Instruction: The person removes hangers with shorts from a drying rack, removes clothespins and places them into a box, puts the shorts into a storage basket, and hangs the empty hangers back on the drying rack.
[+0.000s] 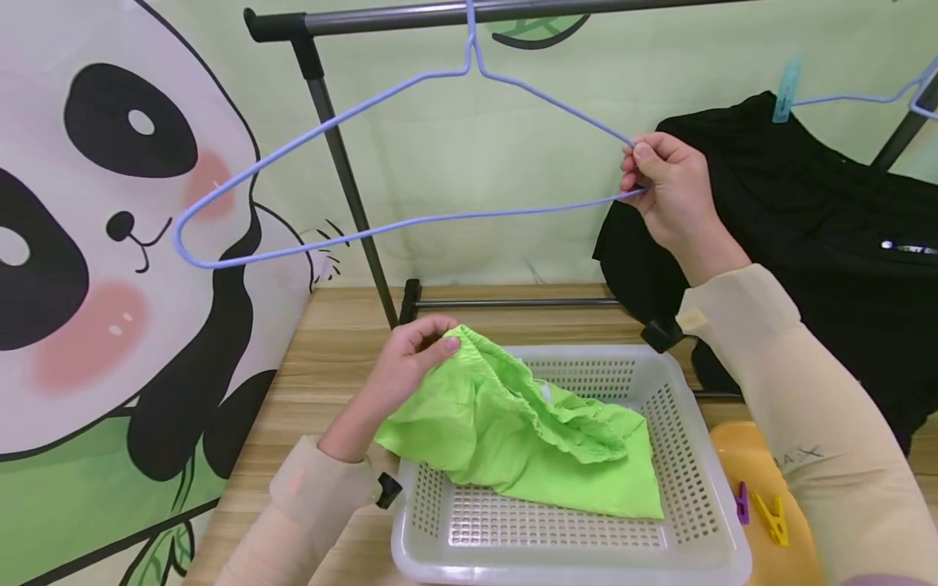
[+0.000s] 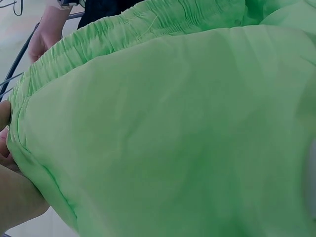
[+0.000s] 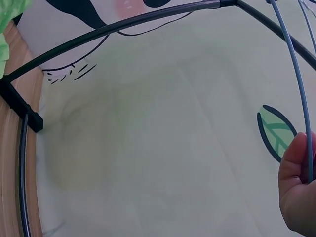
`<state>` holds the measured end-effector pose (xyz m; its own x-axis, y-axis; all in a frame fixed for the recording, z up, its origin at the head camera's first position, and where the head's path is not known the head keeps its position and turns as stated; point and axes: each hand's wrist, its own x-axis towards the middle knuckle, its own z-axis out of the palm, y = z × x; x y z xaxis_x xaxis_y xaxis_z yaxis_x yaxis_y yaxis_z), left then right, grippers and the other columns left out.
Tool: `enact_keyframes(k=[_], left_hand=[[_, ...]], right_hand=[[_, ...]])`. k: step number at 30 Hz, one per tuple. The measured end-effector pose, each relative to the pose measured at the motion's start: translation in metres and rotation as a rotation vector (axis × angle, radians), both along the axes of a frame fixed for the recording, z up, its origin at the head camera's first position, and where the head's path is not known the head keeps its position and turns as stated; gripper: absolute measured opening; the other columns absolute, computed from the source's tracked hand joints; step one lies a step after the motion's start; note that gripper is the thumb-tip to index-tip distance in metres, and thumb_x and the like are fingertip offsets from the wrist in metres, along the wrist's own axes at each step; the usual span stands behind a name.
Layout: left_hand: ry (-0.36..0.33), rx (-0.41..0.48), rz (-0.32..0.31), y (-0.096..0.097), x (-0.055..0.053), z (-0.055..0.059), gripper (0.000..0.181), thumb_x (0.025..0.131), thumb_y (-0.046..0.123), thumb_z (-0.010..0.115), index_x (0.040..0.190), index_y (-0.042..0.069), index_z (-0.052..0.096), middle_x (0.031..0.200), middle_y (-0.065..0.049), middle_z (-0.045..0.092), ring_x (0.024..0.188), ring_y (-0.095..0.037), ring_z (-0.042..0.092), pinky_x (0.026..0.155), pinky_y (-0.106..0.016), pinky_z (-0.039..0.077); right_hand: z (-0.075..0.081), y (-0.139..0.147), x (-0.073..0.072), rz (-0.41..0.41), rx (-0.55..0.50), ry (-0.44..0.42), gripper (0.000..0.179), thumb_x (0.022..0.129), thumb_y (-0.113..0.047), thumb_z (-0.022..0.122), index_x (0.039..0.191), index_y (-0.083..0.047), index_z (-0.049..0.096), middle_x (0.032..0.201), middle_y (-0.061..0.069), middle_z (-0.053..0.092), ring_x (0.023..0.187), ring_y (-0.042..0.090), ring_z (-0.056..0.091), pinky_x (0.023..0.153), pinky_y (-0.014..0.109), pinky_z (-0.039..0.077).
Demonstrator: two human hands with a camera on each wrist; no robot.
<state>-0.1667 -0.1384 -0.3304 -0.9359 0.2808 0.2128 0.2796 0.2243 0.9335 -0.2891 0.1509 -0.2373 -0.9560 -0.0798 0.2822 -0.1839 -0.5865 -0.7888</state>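
Two hands: both bare and well apart, the right raised higher than the left, each closed on a different thing.
Left hand (image 1: 406, 358): thumb and fingers are drawn together on one end of the gathered waistband (image 1: 506, 378), with little gap between them; pinching this edge probably lifts the garment's mouth and lets the rest hang in order.
Right hand (image 1: 670, 179): thumb and fingers are curled around the right end of the blue hanger (image 1: 484, 215), presumably to steady it and keep it from swinging.
Blue hanger: its neck stands at the rail (image 1: 396, 16), the top of the hook out of view; its left end is free and bears no cloth.
Green garment (image 1: 506, 431): it extends rightward and downward from the left hand, below the hanger and below and left of the right hand, over the white basket (image 1: 572, 566); contact with the basket floor cannot be told.
White basket: it sits beneath the garment, a position that likely keeps the cloth within reach.
Black garment (image 1: 799, 212): it hangs behind the right arm, a teal clip (image 1: 786, 89) at its upper edge, apparently against slipping.
Loose clips: one purple (image 1: 742, 503) and one yellow (image 1: 773, 519) lie on the orange surface (image 1: 740, 448) beside the basket.
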Motion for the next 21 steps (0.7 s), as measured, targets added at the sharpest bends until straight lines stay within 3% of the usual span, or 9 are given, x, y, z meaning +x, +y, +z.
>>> enact_keyframes(k=[13, 21], left_hand=[[0.014, -0.001, -0.005, -0.002, -0.002, -0.001, 0.017, 0.087, 0.002, 0.050, 0.099, -0.009, 0.056, 0.082, -0.006, 0.054, 0.070, -0.007, 0.047, 0.062, -0.019, 0.041], [-0.003, -0.006, 0.006, -0.003, -0.001, 0.000, 0.017, 0.087, 0.002, 0.050, 0.100, -0.008, 0.055, 0.082, -0.004, 0.053, 0.070, -0.007, 0.047, 0.062, -0.018, 0.041]], right_hand=[[0.005, -0.017, -0.029, 0.015, -0.043, -0.166, 0.014, 0.086, -0.009, 0.052, 0.078, 0.001, 0.059, 0.068, 0.008, 0.056, 0.049, 0.018, 0.048, 0.048, 0.025, 0.043], [0.003, -0.017, -0.044, 0.018, -0.074, -0.226, 0.014, 0.085, -0.010, 0.053, 0.077, 0.000, 0.058, 0.070, 0.008, 0.056, 0.052, 0.019, 0.046, 0.051, 0.026, 0.043]])
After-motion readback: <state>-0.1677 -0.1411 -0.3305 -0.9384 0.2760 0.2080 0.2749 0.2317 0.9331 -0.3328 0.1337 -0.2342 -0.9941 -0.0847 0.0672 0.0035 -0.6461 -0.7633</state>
